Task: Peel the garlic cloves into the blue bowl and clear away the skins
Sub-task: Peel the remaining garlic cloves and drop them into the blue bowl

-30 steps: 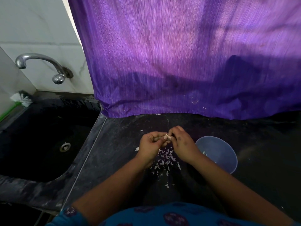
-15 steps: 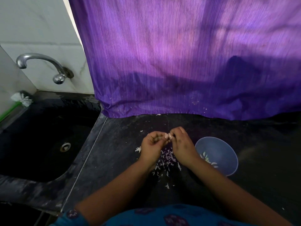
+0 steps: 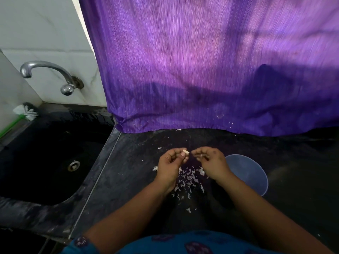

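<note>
1. At the far left, a brush (image 3: pixel 25 111) with white bristles and a green handle leans in the corner behind the sink (image 3: pixel 45 162).
2. A metal tap (image 3: pixel 49 74) sticks out from the white tiled wall (image 3: pixel 45 30) above the sink, and a round drain (image 3: pixel 74 165) sits in the dark basin.
3. The dark countertop (image 3: pixel 128 171) runs rightward from the sink edge, with a purple curtain (image 3: pixel 211 70) hanging down to its back edge.
4. The left hand (image 3: pixel 171 165) is raised over the countertop, its fingers curled, pinching a pale garlic clove (image 3: pixel 185 152) between thumb and fingertips.
5. Beneath and between the two hands, a scatter of white skins (image 3: pixel 187 178) lies on the countertop, with a few stray flakes further left and nearer the body.
6. The right hand (image 3: pixel 213 162) is just beside the left, a small gap between them; its fingers are curled with thumb and forefinger pinched together, and whether they grip a scrap of skin cannot be told.
7. The blue bowl (image 3: pixel 251 175) stands on the countertop just right of the right hand, partly hidden by the wrist; its contents cannot be made out.
</note>
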Motion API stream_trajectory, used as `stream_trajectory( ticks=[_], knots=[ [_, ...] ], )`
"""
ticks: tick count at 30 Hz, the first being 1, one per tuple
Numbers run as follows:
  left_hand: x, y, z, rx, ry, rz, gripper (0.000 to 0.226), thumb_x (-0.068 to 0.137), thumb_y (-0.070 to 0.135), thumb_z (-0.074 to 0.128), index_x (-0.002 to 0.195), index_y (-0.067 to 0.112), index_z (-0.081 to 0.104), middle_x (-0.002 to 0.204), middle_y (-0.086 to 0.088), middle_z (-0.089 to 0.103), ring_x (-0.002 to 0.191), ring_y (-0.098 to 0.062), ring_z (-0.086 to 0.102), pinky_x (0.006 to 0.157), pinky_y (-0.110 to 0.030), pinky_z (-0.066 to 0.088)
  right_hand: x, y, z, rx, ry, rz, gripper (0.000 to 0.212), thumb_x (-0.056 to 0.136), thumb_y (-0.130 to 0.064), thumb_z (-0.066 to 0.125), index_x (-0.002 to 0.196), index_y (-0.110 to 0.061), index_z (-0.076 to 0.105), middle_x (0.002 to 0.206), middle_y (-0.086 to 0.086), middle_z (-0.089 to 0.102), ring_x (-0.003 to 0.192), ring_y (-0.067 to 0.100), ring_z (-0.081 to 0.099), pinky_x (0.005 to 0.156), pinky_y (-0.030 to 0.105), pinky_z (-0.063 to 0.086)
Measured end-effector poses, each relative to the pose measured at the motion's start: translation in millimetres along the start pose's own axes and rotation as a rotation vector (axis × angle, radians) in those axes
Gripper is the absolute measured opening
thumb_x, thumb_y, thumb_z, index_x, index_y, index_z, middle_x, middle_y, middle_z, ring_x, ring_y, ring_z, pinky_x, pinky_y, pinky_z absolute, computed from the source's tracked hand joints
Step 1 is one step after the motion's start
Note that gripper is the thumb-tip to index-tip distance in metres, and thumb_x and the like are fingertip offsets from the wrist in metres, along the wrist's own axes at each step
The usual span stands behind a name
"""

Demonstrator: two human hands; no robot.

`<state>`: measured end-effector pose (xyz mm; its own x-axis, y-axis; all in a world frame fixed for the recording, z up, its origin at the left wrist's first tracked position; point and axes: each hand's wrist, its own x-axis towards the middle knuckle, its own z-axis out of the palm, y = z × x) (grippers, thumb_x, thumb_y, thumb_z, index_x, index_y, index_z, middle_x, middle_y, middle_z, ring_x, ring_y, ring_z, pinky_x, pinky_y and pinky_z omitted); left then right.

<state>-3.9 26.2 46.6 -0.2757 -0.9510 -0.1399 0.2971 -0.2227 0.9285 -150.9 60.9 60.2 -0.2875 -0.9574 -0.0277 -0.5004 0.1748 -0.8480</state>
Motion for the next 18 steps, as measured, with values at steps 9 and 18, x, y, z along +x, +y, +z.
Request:
stream_trajectory(
  ticks=[9, 18],
  knots=[
    [-5, 1, 0, 0.101, 0.002, 0.068, 0.014, 0.091, -0.002, 0.058, 0.095, 0.007, 0.068, 0.081, -0.002, 0.071, 0.073, -0.009, 0.064, 0.071, -0.020, 0.052, -4, -11, -5, -0.076, 0.025, -0.003, 0.037, 0.087, 0.011, 0.047, 0.094, -0.015, 0.072, 0.094, -0.002, 0.070, 0.086, 0.010, 0.065, 0.077, 0.020, 0.053],
    [-12, 0, 1, 0.179, -0.024, 0.116, 0.018, 0.092, -0.001, 0.058, 0.094, 0.013, 0.069, 0.088, -0.005, 0.072, 0.084, -0.016, 0.066, 0.079, -0.028, 0.054, -14, -18, -2, 0.303, 0.007, 0.138, 0.014, 0.087, -0.008, 0.067, 0.092, -0.021, 0.068, 0.085, 0.000, 0.073, 0.087, 0.019, 0.070, 0.084, 0.036, 0.057]
  ],
)
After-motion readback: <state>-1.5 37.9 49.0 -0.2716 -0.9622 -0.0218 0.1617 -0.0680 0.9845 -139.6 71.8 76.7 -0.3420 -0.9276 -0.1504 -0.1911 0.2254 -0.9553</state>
